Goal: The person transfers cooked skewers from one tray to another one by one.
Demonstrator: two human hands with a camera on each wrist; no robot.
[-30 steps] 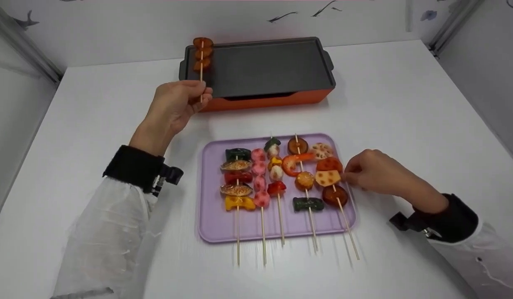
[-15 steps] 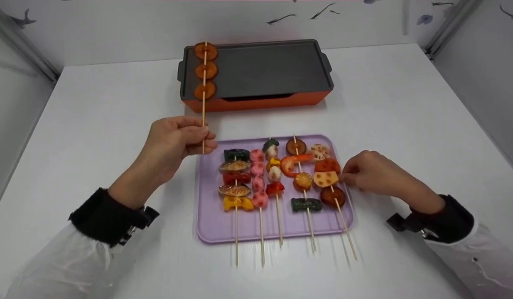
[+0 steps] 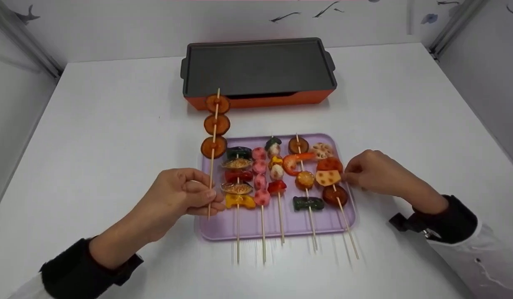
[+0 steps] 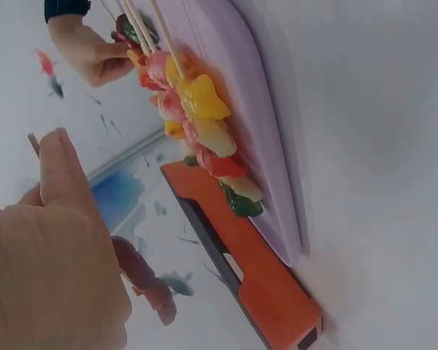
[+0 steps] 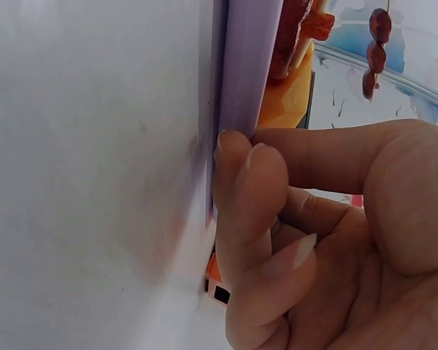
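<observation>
- Head view: left hand (image 3: 177, 199) pinches the stick of a skewer of three brown slices (image 3: 215, 124) between thumb and fingers, near the stick's lower end. The skewer stands raised, slices above the far-left corner of the purple tray (image 3: 248, 226), tip pointing toward the orange grill pan (image 3: 260, 66) at the tabletop's far edge.
- Same view: right hand (image 3: 374, 174) rests at the tray's right rim, fingers curled against it, just beside the rightmost skewer (image 3: 331, 178). Five loaded skewers lie side by side on the tray, sticks overhanging its near rim onto the white tabletop (image 3: 115, 124).
- Left wrist view: back of the left hand (image 4: 47, 255) fills the lower left; tray edge (image 4: 266, 131) and food beyond.
- Right wrist view: right hand fingers (image 5: 248, 211) grip the tray's rim (image 5: 244, 65), thumb along it.
</observation>
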